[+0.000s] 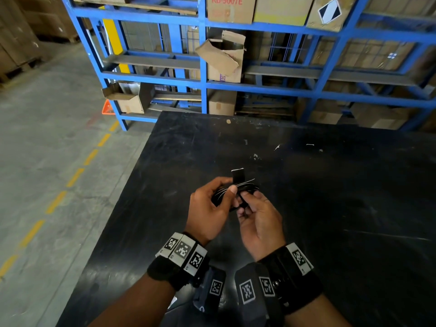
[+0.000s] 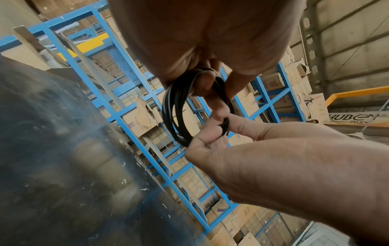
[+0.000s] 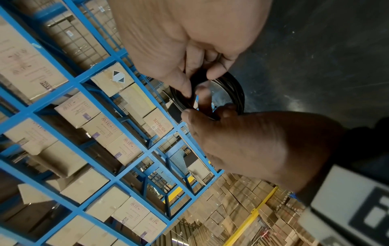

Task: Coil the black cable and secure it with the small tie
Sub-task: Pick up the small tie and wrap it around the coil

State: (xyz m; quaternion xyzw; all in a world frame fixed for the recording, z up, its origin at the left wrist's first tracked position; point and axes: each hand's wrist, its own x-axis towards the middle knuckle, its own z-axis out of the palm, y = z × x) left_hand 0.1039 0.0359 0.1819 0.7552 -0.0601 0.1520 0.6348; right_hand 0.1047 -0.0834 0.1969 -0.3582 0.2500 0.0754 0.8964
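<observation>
Both hands are up over the black table (image 1: 330, 208), working close together. The left hand (image 1: 207, 208) has its fingers curled round the coiled black cable (image 2: 174, 113), thumb pressed across the loops, so the coil hangs in the air between the two hands and clear of the tabletop. The right hand (image 1: 259, 220) meets it from the other side, thumb and fingertips pinching the same bundle of loops. From the left wrist view, the loops drop in a neat oval below the left fingers (image 2: 206, 86), with the right hand's pinch at the lower edge. A small black tie (image 1: 238, 177) with a pale edge sticks up just above the coil, beside the left thumb; whether it wraps the loops, I cannot tell. Behind the table stands a blue shelving rack (image 1: 203, 55) stacked with cardboard boxes (image 1: 231, 10).
</observation>
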